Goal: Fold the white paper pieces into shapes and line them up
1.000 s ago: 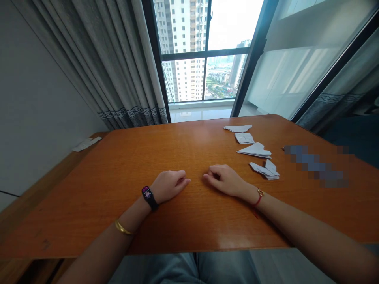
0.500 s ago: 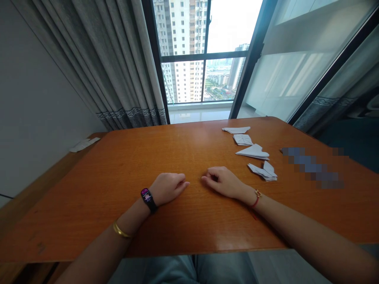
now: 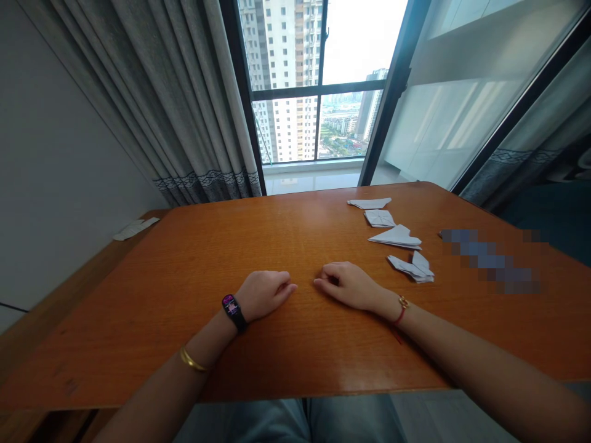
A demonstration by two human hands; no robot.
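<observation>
Four folded papers (image 3: 396, 237) lie in a row on the worktop (image 3: 207, 246), beyond the right hand (image 3: 353, 285) — creased into shape, none held. Left hand (image 3: 263, 294) likewise; each grip curled together. Whether folds remain — can't tell.

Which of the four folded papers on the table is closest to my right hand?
The folded paper nearest the table's front edge, with a flap sticking up; the other three lie farther back, towards the window.
</observation>
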